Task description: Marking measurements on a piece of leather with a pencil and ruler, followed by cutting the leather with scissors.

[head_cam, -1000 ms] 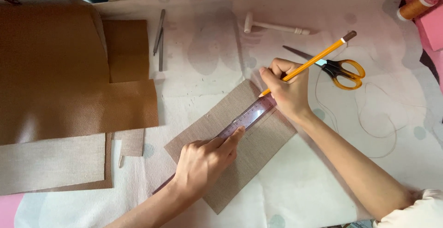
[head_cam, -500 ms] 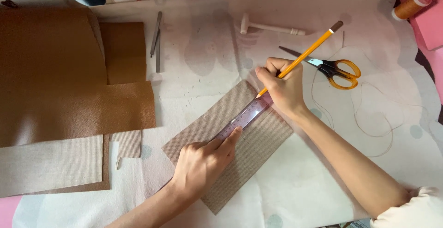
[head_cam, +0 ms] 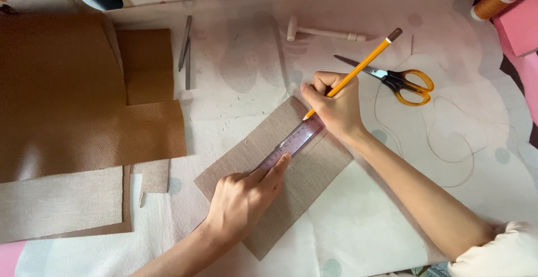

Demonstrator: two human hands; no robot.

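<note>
A tan ribbed fabric rectangle (head_cam: 246, 153) lies at an angle in the middle of the table. A clear purple ruler (head_cam: 296, 140) rests diagonally across it. My left hand (head_cam: 242, 198) presses flat on the ruler's lower end, index finger stretched along it. My right hand (head_cam: 335, 104) holds a yellow pencil (head_cam: 358, 65) with its tip at the ruler's upper end, touching the fabric.
Brown leather pieces (head_cam: 73, 97) and a pale fabric piece (head_cam: 59, 201) cover the left side. Orange-handled scissors (head_cam: 400, 79), a small wooden mallet (head_cam: 319, 31), metal tools (head_cam: 185, 50), loose thread (head_cam: 443, 137) and an orange thread spool (head_cam: 492, 3) lie around the back and right.
The pencil tip has moved slightly down along the ruler's upper end. My left hand stays pressed on the ruler.
</note>
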